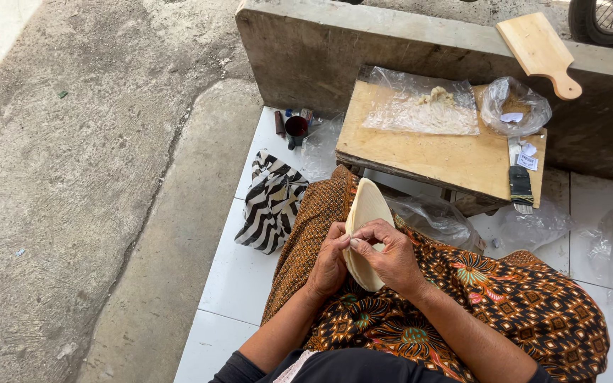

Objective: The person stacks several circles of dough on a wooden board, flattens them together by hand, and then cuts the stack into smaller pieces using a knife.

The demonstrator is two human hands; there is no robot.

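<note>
left hand [329, 266]: centre frame, fingers curled onto the edge of a stack of pale round wrappers [365, 213]
right hand [390, 254]: beside it, thumb and fingertips pinched on the same stack
stack: upright on lap, over brown batik cloth [519, 298]
low wooden table [427, 152]: upper centre, holds plastic sheet [420, 110], bag [516, 106]
paddle [540, 51]: upper right, on concrete ledge
striped bag [271, 202]: left of knee, on white tiles

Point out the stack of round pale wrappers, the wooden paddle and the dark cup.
stack of round pale wrappers [367, 206]: head view, upper face of the stack.
wooden paddle [533, 44]: head view, middle of the flat blade.
dark cup [296, 129]: head view, its rim.
</note>
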